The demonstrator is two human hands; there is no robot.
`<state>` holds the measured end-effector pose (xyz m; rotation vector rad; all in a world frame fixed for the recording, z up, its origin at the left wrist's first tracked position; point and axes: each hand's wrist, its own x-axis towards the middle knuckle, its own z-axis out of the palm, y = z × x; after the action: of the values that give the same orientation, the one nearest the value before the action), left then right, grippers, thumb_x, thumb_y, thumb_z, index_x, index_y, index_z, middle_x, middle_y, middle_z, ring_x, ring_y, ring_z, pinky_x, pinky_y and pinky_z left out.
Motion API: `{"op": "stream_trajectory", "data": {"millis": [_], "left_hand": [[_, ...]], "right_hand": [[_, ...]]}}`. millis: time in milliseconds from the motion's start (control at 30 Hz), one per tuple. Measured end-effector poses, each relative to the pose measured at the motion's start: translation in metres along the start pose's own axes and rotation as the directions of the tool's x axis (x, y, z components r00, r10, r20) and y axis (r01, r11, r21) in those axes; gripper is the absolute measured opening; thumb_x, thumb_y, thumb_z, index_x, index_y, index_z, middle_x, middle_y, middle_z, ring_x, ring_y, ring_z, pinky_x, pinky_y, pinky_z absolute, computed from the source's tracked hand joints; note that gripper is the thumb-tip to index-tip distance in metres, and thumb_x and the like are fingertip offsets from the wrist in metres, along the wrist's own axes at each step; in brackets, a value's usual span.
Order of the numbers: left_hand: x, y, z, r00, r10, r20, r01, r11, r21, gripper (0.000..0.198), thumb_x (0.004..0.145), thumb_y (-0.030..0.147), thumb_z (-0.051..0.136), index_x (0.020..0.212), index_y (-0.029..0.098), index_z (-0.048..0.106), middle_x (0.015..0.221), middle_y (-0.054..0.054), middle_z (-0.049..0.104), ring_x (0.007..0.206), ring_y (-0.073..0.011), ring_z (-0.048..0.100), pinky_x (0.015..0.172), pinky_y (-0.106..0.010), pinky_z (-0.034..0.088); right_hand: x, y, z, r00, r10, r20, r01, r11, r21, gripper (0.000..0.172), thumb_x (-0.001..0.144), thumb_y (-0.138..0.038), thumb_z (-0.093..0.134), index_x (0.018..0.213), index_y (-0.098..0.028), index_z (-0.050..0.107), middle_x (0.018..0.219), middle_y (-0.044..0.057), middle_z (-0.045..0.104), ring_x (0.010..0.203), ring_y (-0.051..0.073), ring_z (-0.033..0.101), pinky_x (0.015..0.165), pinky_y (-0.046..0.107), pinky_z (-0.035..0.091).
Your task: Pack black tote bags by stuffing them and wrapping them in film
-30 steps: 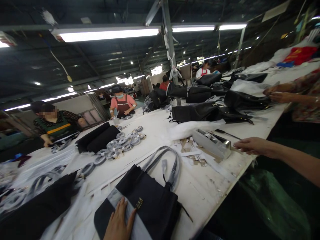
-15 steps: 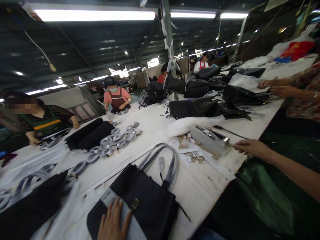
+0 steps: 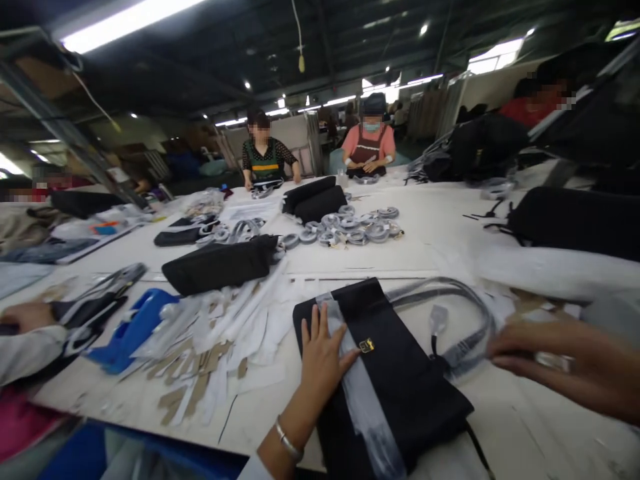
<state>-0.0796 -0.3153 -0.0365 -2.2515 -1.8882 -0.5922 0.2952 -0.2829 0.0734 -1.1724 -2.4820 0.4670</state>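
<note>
A black handbag (image 3: 400, 373) lies on the white table in front of me, with a small gold emblem (image 3: 367, 345) on its front. A strip of clear plastic wrap (image 3: 367, 407) runs across the bag. My left hand (image 3: 323, 350) rests flat on this strip, fingers spread, pressing on the bag. Plastic-wrapped handles (image 3: 465, 300) loop out from the far right side, and a small wrapped tag (image 3: 438, 320) lies inside the loop. Beside the handles is my right hand (image 3: 560, 360), blurred by motion, its fingers pinched together; a shiny bit like clear tape shows at them.
Coiled wrapped straps (image 3: 357, 230) lie beyond the bag, near black rolls (image 3: 315, 200). Left are paper and card scraps (image 3: 205, 367), a blue tape dispenser (image 3: 133, 330) and another black bag (image 3: 220, 263). A neighbour's hand (image 3: 30, 317) works at far left. Two people stand across the table.
The view has swung left. My right hand has come away from the grey tape dispenser to beside the bag's handles. My left hand stays flat on the bag.
</note>
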Motion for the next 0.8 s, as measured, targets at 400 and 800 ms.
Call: {"op": "stream_trajectory", "data": {"millis": [400,800], "left_hand": [[-0.006,0.002,0.007,0.987,-0.16,-0.028,0.155,0.979,-0.135,0.069,0.079,0.066,0.063,0.139,0.036,0.049,0.163,-0.013,0.012,0.149,-0.0405,0.012,0.112,-0.07,0.021],[-0.009,-0.002,0.017,0.966,-0.259,0.027,0.256,0.93,-0.264,0.068,0.077,0.077,0.054,0.136,0.045,0.051,0.162,-0.01,0.018,0.148,-0.0411,0.012,0.112,-0.07,0.022]], "right_hand": [[0.252,-0.105,0.096,0.628,-0.442,0.641,0.639,0.762,-0.101,0.014,0.085,-0.033,0.063,0.088,-0.024,0.074,0.085,0.002,0.075,0.078,0.019,0.067,0.062,0.026,0.038],[0.296,-0.131,0.152,0.501,-0.356,0.789,0.755,0.625,-0.198,0.013,0.075,-0.028,0.071,0.077,-0.017,0.078,0.071,0.011,0.073,0.071,0.024,0.068,0.055,0.028,0.032]]}}
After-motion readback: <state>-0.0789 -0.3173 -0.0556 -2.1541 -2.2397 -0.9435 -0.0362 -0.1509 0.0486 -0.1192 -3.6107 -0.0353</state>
